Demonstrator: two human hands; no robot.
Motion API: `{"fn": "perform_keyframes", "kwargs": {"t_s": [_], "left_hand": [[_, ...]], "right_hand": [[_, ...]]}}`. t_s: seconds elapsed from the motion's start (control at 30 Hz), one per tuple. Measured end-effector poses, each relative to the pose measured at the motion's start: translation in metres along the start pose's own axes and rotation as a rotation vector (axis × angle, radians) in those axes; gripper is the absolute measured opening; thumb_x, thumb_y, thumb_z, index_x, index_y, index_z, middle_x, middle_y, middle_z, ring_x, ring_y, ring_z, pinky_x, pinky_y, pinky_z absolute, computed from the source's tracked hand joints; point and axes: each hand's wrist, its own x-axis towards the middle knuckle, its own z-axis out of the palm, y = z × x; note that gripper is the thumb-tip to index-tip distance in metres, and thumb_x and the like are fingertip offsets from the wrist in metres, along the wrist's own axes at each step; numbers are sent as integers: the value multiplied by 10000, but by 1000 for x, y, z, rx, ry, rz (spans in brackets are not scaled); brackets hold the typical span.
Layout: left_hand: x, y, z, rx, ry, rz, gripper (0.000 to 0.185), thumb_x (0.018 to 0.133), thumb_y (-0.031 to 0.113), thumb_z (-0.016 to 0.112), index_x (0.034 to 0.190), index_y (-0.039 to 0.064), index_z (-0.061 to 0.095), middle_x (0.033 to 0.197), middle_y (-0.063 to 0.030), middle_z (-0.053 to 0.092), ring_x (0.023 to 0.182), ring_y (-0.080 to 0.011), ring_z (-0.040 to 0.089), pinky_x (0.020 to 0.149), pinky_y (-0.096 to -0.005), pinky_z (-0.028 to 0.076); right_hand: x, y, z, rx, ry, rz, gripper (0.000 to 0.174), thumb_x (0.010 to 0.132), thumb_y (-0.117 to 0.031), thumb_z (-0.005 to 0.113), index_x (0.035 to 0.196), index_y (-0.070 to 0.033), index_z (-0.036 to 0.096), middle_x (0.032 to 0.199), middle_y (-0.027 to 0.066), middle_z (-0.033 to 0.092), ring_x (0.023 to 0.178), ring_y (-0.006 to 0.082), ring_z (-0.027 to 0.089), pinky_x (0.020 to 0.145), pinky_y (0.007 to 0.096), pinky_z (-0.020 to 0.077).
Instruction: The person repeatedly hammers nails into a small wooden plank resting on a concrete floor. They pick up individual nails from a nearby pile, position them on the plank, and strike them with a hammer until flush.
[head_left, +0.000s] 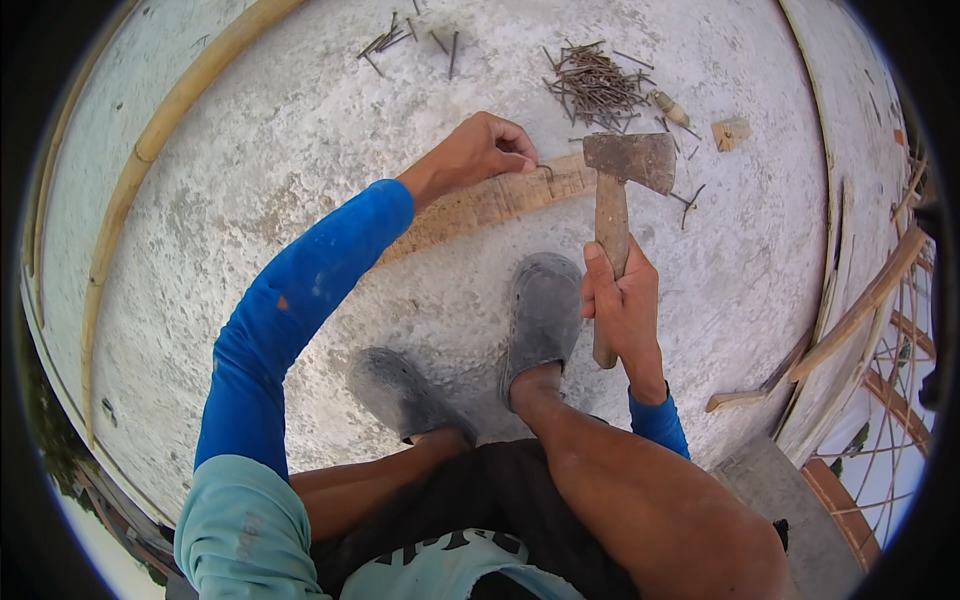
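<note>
My right hand (624, 300) grips the wooden handle of a hatchet (630, 161), with its rusty head raised over the right end of a wooden board (480, 210). The blade side of the head points right and the blunt side left. At the board's upper edge, my left hand (495, 150) pinches one end of a bent nail (548, 171) between thumb and fingers. The nail's curved part lies against the wood. The hatchet head covers part of the board's right end, and my left forearm hides some of its left end.
A heap of rusty nails (596, 84) lies on the rough concrete floor (315, 135), near a small wooden block (730, 133). More loose nails (386, 41) lie farther left. A bamboo pole (146, 142) runs along the left; a wooden stick (859, 307) leans at right.
</note>
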Motion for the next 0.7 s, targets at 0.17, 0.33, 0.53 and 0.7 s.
{"fn": "perform_keyframes", "kwargs": {"t_s": [0.17, 0.33, 0.53, 0.7], "left_hand": [[-22, 1, 24, 343, 259, 323, 96, 932, 56, 800, 957, 23, 714, 991, -77, 695, 909, -209, 667, 795, -363, 539], [-49, 6, 63, 630, 495, 430, 163, 866, -34, 758, 945, 24, 628, 1092, -133, 644, 1042, -354, 607, 897, -436, 502], [-53, 5, 75, 588, 562, 402, 186, 859, -56, 737, 965, 20, 605, 1116, -154, 620, 1046, -374, 577, 895, -451, 481], [-52, 6, 67, 600, 501, 372, 183, 868, -60, 729, 979, 15, 603, 1063, -156, 595, 1028, -380, 570, 894, -459, 483]], "right_hand": [[6, 9, -5, 60, -36, 143, 434, 1096, -433, 666, 1056, -4, 620, 645, 16, 604, 509, 102, 576, 481, 288, 470], [-7, 29, -1, 91, -45, 193, 435, 1096, -430, 662, 1073, 3, 621, 641, 26, 605, 496, 113, 580, 473, 298, 468], [4, 24, -1, -91, -83, 126, 416, 1098, -397, 658, 1055, 16, 621, 623, 43, 612, 482, 139, 601, 472, 329, 470], [6, 8, -5, -34, -75, 102, 402, 1094, -374, 663, 1023, 19, 614, 630, 59, 608, 495, 148, 591, 485, 335, 476]]}}
